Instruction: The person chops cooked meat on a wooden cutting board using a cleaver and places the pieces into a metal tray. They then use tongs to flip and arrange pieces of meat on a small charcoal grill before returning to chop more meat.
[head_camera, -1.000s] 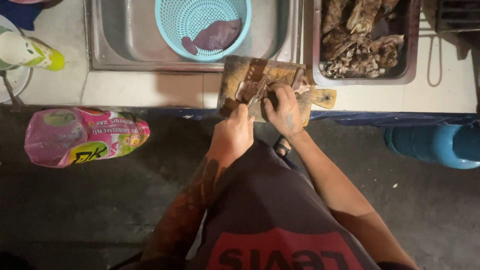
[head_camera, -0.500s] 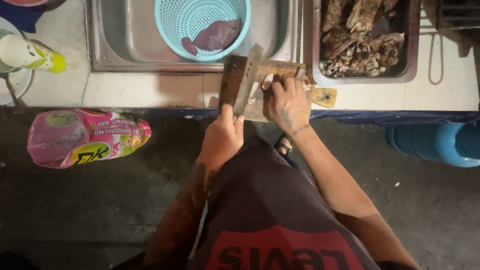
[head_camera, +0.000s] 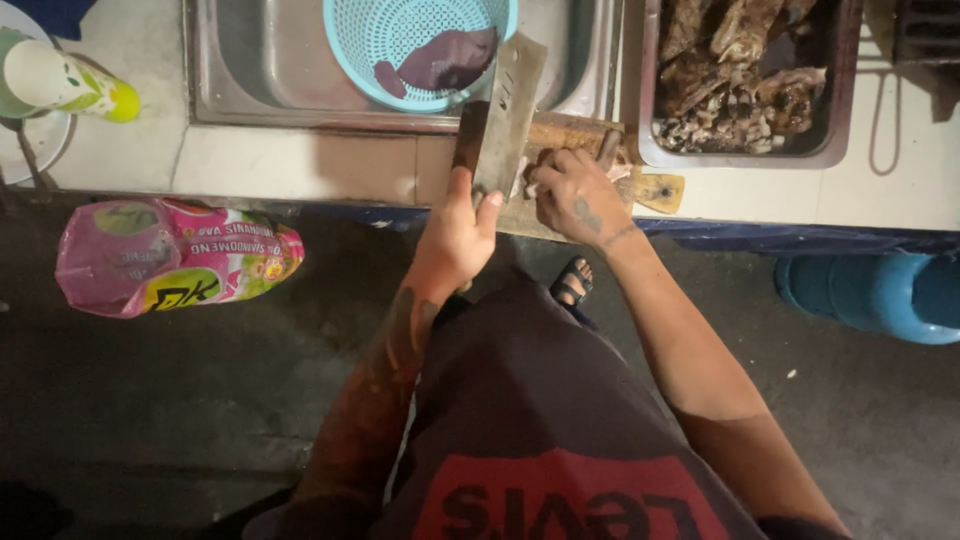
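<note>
My left hand (head_camera: 455, 235) is closed tight around the handle of a big cleaver (head_camera: 508, 112). The flat blade points up toward 12 o'clock and stands lifted over the wooden cutting board (head_camera: 655, 188). My right hand (head_camera: 575, 195) sits just beside it at 3 o'clock. Its fingers are curled down and press on a small pale piece of food on the board. I cannot tell what the piece is, because my fingers hide most of it.

The board lies at the near edge of the white surface (head_camera: 300, 165). At 12 o'clock from my hands is a metal sink (head_camera: 250, 70) with a light blue basket (head_camera: 400, 50) in it. A dark purple piece of meat (head_camera: 450, 60) lies in the basket. At 2 o'clock is a metal tray (head_camera: 640, 110) full of dark cooked meat. At 9 o'clock a pink plastic bag (head_camera: 175, 255) lies on the floor. At 3 o'clock, down on the floor, is a blue tub (head_camera: 880, 295). At 10 o'clock a green and white cup (head_camera: 60, 85) stands on the surface.
</note>
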